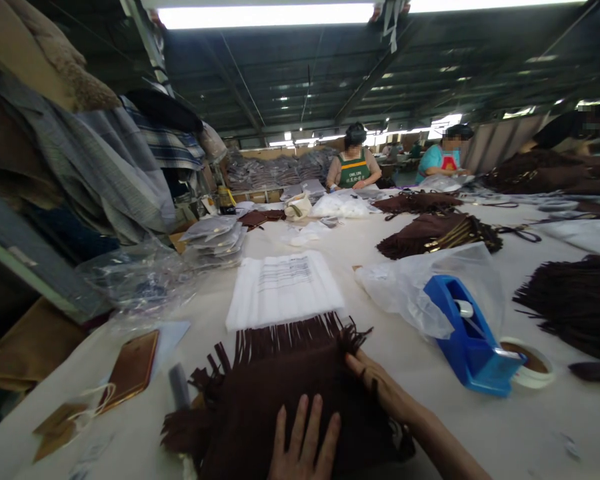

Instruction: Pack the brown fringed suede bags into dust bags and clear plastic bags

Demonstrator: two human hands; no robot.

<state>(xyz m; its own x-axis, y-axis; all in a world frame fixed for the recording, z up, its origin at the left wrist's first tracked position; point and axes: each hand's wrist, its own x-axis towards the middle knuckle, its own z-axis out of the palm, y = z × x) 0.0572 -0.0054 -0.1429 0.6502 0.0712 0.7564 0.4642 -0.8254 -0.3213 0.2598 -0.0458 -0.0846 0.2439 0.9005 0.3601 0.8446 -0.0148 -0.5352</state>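
Note:
A dark brown fringed bag (pixel 280 387) of soft, suede-like material lies flat in front of me, fringe along its far and left edges. My left hand (pixel 305 440) rests on its near part, fingers spread and palm down. At the bag's right edge, my right hand (pixel 380 387) touches the side with stretched fingers, some strands of fringe falling around the fingertips. Just beyond the far fringe lies a folded white sheet (pixel 285 287) with printed lines. Part of the bag's near side is cut off by the frame.
A blue tape dispenser (pixel 470 340), a tape roll (pixel 535 367) and a clear plastic bag (pixel 405 287) are at right. A phone (pixel 133 367) and brown tags (pixel 60 427) lie left. Packed grey stacks (pixel 213 240) and brown fringed bags (pixel 425 233) stand farther back, near two co-workers.

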